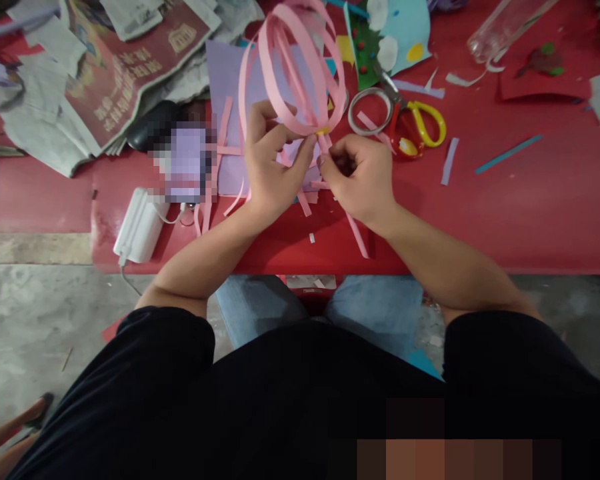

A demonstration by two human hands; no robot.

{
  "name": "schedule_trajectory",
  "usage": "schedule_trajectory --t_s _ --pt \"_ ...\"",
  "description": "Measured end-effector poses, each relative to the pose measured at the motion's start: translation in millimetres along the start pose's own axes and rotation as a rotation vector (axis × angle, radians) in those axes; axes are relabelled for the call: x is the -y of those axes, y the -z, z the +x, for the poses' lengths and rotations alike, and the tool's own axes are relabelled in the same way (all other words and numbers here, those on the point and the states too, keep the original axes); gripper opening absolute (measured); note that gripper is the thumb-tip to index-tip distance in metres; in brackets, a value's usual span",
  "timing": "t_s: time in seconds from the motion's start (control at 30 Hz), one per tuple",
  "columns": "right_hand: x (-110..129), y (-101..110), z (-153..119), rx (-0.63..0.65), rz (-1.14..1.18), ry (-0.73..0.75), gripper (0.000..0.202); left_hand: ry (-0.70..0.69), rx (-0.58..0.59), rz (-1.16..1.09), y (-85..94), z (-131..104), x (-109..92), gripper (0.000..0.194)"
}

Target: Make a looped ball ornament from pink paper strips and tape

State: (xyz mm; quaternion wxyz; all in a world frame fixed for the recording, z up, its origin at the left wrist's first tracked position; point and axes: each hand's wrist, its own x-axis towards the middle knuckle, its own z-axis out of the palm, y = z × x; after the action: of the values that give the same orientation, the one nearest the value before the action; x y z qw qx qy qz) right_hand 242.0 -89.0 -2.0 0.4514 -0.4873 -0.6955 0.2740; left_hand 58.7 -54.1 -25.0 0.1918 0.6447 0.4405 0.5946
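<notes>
A balloon-shaped cage of pink paper strips (pixel 275 80) stands up from between my hands, its strips gathered at the bottom by a yellow band (pixel 323 131). My left hand (pixel 277 157) is closed on the gathered base from the left, thumb and fingers pinching just below the loops. From the right, my right hand (pixel 363 173) pinches the pink strip ends under the band. Below the hands, loose pink strips (pixel 357 235) lie on the red table (pixel 520 200). Behind the cage is a sheet of purple paper (pixel 233 173).
Yellow-handled scissors (pixel 427 123) and a roll of clear tape (pixel 370 110) lie right of my hands. At left are newspapers (pixel 115 73), a black mouse-like object (pixel 155 125) and a white power bank (pixel 141 227) with cable. A clear bottle (pixel 505 30) lies at the back right.
</notes>
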Motion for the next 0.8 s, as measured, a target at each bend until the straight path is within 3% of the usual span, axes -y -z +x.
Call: schedule_trajectory --t_s 0.33,0.53,0.8 --pt "3.5 1.3 -2.0 -0.004 0.02 -0.024 0.045 -0.042 0.061 -0.006 2.2 6.1 3.2 0.045" --pt "6.3 2.7 -6.4 0.0 -0.087 0.058 0.025 -0.04 0.003 0.021 -0.1 2.5 4.3 0.047" --pt "13.2 1.8 -8.5 0.004 -0.066 0.09 0.02 -0.051 -0.03 0.061 -0.8 -3.9 -3.4 0.042"
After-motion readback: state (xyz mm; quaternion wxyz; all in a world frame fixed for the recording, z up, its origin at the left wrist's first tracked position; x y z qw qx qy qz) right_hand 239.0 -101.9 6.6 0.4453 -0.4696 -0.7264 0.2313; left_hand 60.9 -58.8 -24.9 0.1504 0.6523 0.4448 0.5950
